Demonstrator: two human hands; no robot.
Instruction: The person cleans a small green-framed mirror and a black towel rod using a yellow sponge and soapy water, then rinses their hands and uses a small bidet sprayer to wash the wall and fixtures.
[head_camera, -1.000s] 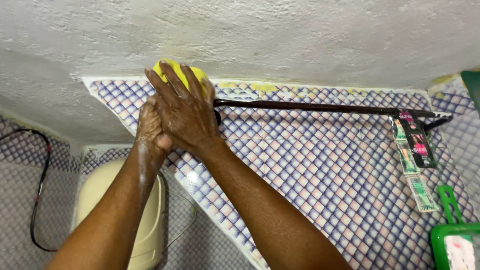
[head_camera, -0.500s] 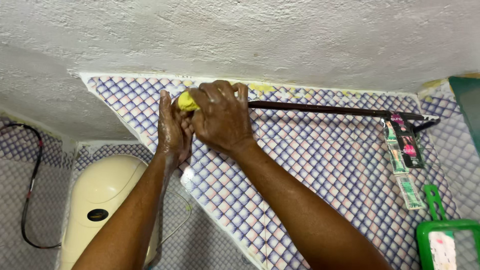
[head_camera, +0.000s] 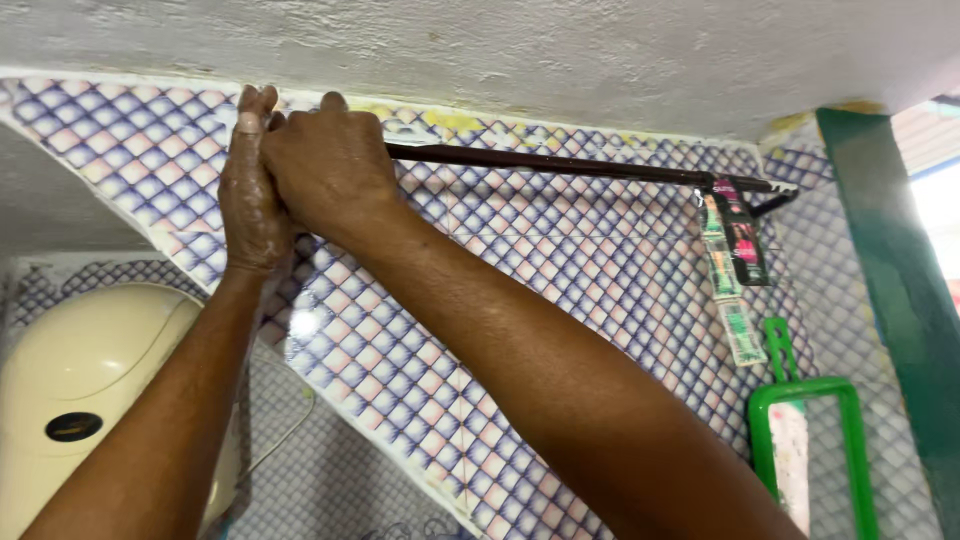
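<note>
Overhead, both hands (head_camera: 290, 180) against rod (head_camera: 560, 163)

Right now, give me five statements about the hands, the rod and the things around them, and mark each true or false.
1. Both hands are raised to the left end of the dark rod. True.
2. The left hand and right hand are far apart. False: they are pressed together.
3. Small sachets hang from the right end of the rod. True.
4. The cream water heater sits at the right of the view. False: it is at the lower left.
5. The green-framed object hangs at the lower right. True.
</note>
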